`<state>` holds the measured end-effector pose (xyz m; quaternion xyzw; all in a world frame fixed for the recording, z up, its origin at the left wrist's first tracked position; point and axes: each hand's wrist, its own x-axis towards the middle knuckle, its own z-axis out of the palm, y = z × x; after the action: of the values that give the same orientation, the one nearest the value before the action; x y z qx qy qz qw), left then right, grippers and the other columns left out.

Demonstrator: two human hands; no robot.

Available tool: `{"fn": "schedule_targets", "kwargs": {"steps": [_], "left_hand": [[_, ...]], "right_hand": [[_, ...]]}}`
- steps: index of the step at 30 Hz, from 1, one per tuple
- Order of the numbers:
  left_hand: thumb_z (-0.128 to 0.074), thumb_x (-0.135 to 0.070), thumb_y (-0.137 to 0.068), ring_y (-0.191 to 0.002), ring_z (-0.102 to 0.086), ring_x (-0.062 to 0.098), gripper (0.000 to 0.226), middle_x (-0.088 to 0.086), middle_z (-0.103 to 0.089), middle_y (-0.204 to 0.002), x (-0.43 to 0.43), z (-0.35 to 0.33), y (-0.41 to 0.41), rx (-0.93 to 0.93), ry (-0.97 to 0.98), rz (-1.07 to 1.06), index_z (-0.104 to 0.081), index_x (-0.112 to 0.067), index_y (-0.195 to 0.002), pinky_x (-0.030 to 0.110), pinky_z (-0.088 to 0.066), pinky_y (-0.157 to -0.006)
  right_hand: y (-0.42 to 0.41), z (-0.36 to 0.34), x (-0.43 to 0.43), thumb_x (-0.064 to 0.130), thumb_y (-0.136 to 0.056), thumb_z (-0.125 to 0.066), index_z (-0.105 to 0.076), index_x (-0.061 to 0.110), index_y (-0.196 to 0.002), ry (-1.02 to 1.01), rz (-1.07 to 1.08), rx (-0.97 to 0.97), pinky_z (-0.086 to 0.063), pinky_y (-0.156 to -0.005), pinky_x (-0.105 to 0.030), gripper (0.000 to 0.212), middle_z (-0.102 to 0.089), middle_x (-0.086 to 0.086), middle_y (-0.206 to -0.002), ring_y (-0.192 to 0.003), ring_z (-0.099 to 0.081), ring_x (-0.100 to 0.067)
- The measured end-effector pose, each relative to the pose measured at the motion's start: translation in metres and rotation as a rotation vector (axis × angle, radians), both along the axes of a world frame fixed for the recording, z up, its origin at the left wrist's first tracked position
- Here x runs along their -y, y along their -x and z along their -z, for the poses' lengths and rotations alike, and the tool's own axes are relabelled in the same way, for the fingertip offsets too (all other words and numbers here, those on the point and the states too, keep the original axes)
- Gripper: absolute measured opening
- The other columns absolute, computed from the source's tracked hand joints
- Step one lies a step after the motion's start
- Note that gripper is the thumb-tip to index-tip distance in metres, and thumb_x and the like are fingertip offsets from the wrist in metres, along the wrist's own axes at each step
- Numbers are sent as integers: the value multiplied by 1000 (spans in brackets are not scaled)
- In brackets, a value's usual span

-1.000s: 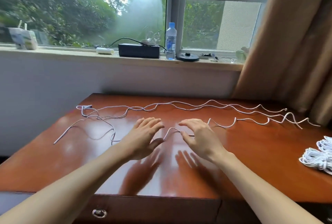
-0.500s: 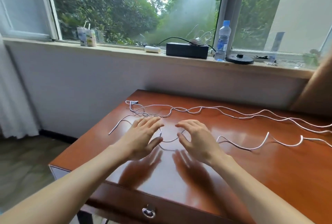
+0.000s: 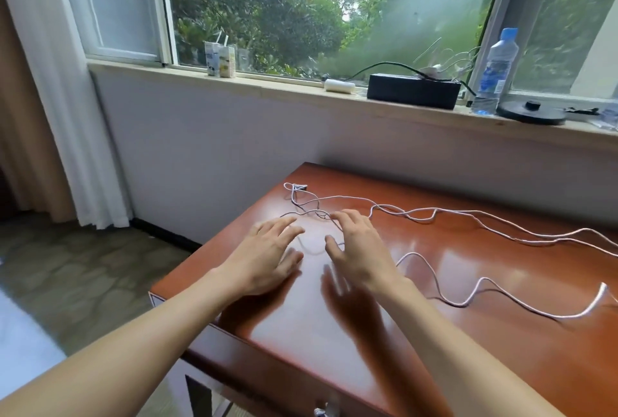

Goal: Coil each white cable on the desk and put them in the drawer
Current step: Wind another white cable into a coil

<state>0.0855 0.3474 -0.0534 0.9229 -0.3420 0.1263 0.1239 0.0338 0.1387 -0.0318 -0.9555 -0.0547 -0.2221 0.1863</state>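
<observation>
The white cable (image 3: 483, 279) lay uncoiled in long loose waves across the brown table (image 3: 468, 366), from its plug end near the far left corner toward the right edge of the view. The left hand (image 3: 267, 256) was flat and low over the table, its grip released, fingers straight. The right hand (image 3: 359, 249) was just beside it, over a stretch of the cable, fingers spread and a little bent, its grip also released. On the windowsill behind stood a black box (image 3: 413, 90) and a water bottle (image 3: 495, 72).
</observation>
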Motion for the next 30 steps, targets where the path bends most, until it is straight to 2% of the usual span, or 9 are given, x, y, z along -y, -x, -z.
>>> {"fn": "schedule_targets", "kwargs": {"steps": [6, 8, 12, 16, 19, 22, 25, 28, 30], "left_hand": [[-53, -31, -100, -142, -39, 19, 46, -1, -39, -157, -2, 0, -21, -29, 152, -58, -48, -21, -145, 34, -28, -115], [-53, -30, -100, -143, -37, 18, 50, -3, -38, -158, 2, -1, -28, -62, 183, -82, -43, -21, -149, 36, -30, -114], [-48, -35, -103, -139, -41, 18, 48, -5, -47, -152, 14, 0, -41, -95, 126, -92, -42, -28, -150, 41, -31, -113], [-46, -39, -103, -131, -43, 20, 32, -6, -56, -137, 28, 7, -44, -17, 72, -90, -61, -31, -130, 39, -30, -107], [-50, -38, -101, -122, -45, 22, 25, -3, -58, -122, 38, 6, -45, 5, 106, -82, -67, -32, -118, 40, -33, -101], [-50, -37, -96, -111, -52, 24, 22, -5, -63, -103, 57, 6, -39, 72, 143, 2, -71, -31, -101, 41, -36, -96], [-61, -31, -95, -99, -59, 24, 10, -4, -64, -95, 83, 7, -24, 113, 165, 85, -71, -30, -96, 39, -40, -88], [-66, -23, -92, -85, -63, 28, 6, -2, -63, -89, 112, 5, -14, 127, 278, 118, -72, -26, -93, 38, -46, -75], [-64, -23, -94, -86, -63, 27, 8, -2, -63, -92, 132, 2, -7, 109, 328, 106, -71, -25, -96, 38, -47, -76]], "right_hand": [[-22, 29, -6, 24, -96, -56, -31, 12, -156, -49, -20, -50, -24, -122, -44, 66, -31, -6, -161, -151, -20, -25], [-25, 32, -3, 25, -98, -53, -28, 13, -157, -92, -19, -102, -24, -122, -42, 66, -34, -6, -160, -150, -22, -23], [-29, 37, 0, 26, -100, -48, -50, 16, -144, -62, -33, 0, -38, -107, -43, 45, -61, -6, -132, -126, -50, -28], [-27, 37, 9, 30, -97, -52, -67, 19, -107, 2, 0, 89, -46, -88, -46, 21, -60, -4, -103, -102, -52, -31], [-19, 37, 28, 26, -96, -58, -65, 17, -99, 39, -6, 130, -47, -84, -43, 12, -57, -4, -98, -98, -49, -28], [-8, 35, 56, 25, -96, -63, -65, 17, -99, 50, 16, 159, -47, -79, -39, 9, -54, -2, -95, -96, -47, -24], [6, 32, 88, 29, -94, -66, -66, 21, -98, 98, 111, 163, -50, -71, -39, 9, -54, 0, -92, -93, -51, -24], [21, 24, 117, 41, -100, -52, -67, 24, -98, 111, 188, 189, -52, -62, -40, 23, -58, 1, -89, -90, -60, -25], [32, 16, 130, 50, -101, -41, -68, 26, -96, 147, 210, 227, -52, -57, -39, 36, -61, 2, -86, -85, -64, -26]]}}
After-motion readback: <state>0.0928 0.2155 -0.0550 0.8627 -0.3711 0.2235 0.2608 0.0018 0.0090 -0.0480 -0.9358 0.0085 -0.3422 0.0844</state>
